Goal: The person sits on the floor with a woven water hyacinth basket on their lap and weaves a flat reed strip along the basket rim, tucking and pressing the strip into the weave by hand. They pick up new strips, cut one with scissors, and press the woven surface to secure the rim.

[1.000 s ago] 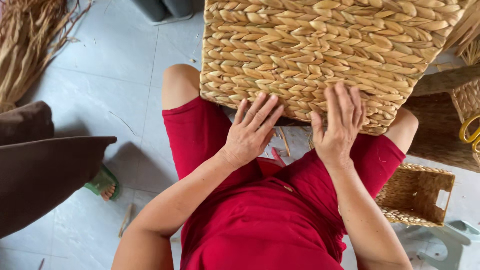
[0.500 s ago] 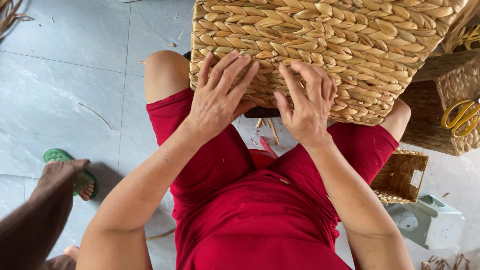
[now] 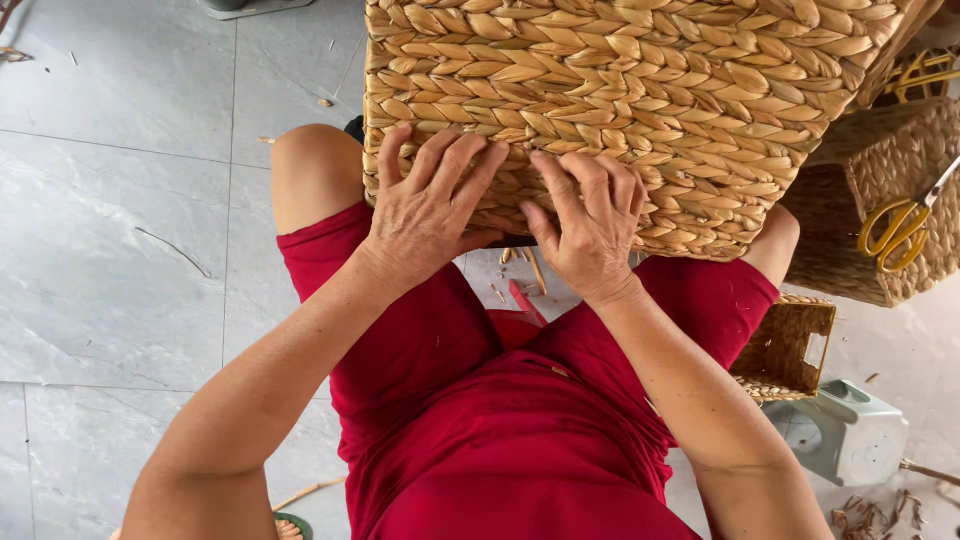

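While a person in red clothing sits above a grey tiled floor [image 3: 110, 250], a large woven basket [image 3: 640, 110] of thick, plaited straw-coloured fibre rests across the knees, tipped toward the body. The left hand [image 3: 425, 215] lies spread and flat on its lower wall; the right hand [image 3: 590, 225] presses just beside it, fingers slightly curled, neither hand closed around anything. The basket looks light for its bulk, stiff enough to keep its shape yet springy under pressure, its rough weave unlikely to slip. Its corners and bottom edge appear the surest places to hold. Smaller baskets [image 3: 880, 210] and yellow-handled scissors [image 3: 895, 225] sit at the right.
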`<state>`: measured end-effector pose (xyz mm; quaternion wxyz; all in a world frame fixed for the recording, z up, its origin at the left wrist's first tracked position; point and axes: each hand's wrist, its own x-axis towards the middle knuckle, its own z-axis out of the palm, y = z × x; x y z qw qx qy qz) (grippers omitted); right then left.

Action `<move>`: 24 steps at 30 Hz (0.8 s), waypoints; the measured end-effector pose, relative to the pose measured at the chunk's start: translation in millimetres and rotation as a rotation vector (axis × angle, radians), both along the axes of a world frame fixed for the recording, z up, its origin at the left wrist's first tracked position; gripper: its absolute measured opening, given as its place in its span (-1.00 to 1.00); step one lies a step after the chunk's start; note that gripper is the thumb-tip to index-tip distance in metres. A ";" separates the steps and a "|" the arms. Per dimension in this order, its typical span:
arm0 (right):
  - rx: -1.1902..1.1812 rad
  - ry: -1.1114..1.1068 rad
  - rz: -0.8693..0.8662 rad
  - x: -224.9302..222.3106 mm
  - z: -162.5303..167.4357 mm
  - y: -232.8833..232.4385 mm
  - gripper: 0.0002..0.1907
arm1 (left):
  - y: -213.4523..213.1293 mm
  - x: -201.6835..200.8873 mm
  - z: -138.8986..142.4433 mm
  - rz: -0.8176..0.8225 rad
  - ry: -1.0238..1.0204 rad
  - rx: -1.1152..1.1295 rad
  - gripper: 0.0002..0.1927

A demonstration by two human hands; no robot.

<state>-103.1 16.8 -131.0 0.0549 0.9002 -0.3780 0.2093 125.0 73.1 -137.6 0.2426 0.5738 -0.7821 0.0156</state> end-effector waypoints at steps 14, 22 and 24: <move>0.078 -0.113 -0.106 -6.3 15.0 -14.2 -0.55 | -40.7 -12.0 9.1 -0.043 0.129 -0.113 -0.11; 0.091 -0.097 -0.086 -11.9 11.8 -16.8 -0.53 | -43.4 -10.2 5.6 -0.037 0.128 -0.104 -0.16; 0.045 -0.184 -0.061 -18.2 8.6 -28.9 -0.55 | -41.7 -8.6 4.7 -0.048 0.112 -0.139 -0.16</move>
